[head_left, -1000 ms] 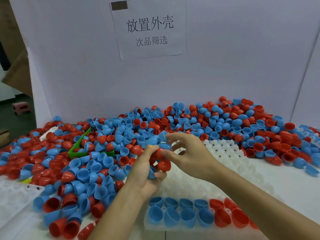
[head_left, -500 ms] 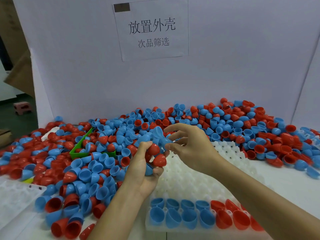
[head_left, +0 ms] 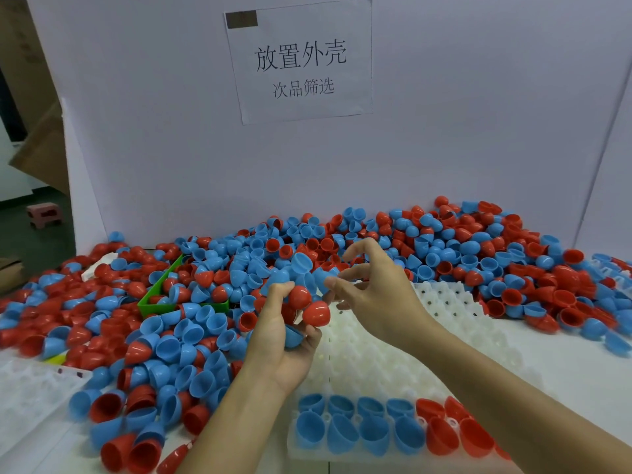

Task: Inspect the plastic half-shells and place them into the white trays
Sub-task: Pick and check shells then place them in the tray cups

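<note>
Several red and blue plastic half-shells (head_left: 316, 313) are being gripped in the curled left hand (head_left: 280, 340); just beside it, a blue plastic half-shell (head_left: 321, 277) is being pinched by the right hand (head_left: 376, 295).

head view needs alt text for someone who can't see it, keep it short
Two hands meet over a white tray: the left hand grips a cluster of red and blue half-shells, while the right hand pinches a blue half-shell. A pile of loose shells surrounds them, and the tray's near rows hold blue and red shells.
</note>
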`<act>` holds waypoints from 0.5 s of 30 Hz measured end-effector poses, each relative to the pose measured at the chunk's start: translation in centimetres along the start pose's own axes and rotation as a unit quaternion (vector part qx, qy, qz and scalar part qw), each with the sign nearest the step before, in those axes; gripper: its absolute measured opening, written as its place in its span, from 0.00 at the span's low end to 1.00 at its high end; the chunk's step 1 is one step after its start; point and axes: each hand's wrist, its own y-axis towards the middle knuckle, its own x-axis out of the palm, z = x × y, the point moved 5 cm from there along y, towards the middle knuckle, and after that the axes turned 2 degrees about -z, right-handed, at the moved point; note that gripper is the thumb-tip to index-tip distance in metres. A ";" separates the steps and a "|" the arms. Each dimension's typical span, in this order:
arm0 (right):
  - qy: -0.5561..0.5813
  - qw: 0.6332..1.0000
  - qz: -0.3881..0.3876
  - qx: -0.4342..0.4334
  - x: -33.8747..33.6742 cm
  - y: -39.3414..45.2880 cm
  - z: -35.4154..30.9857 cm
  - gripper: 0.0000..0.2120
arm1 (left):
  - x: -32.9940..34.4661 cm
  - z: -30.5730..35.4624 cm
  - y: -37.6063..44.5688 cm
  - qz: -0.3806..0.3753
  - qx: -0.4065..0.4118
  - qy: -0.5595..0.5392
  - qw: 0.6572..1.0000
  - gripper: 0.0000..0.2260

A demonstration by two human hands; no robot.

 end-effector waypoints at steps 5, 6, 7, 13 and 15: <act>-0.008 1.000 0.027 -0.002 0.6 -0.1 0.2 0.04 | 0.0 0.2 0.4 -0.006 0.006 0.005 1.000 0.17; -0.025 0.999 0.031 -0.016 0.4 -0.1 0.0 0.03 | 0.1 0.2 0.4 -0.015 0.004 0.008 1.000 0.16; -0.045 0.998 0.031 -0.033 0.3 -0.1 -0.3 0.03 | 0.1 0.2 0.3 -0.022 0.003 0.011 1.000 0.15; -0.204 0.974 -0.040 -0.090 0.2 1.3 -2.0 0.14 | -0.2 -0.2 0.6 0.001 -0.001 0.067 0.998 0.05; -0.227 0.969 -0.056 -0.082 0.4 1.6 -2.3 0.14 | -0.3 -0.2 0.7 0.005 0.004 0.084 0.996 0.04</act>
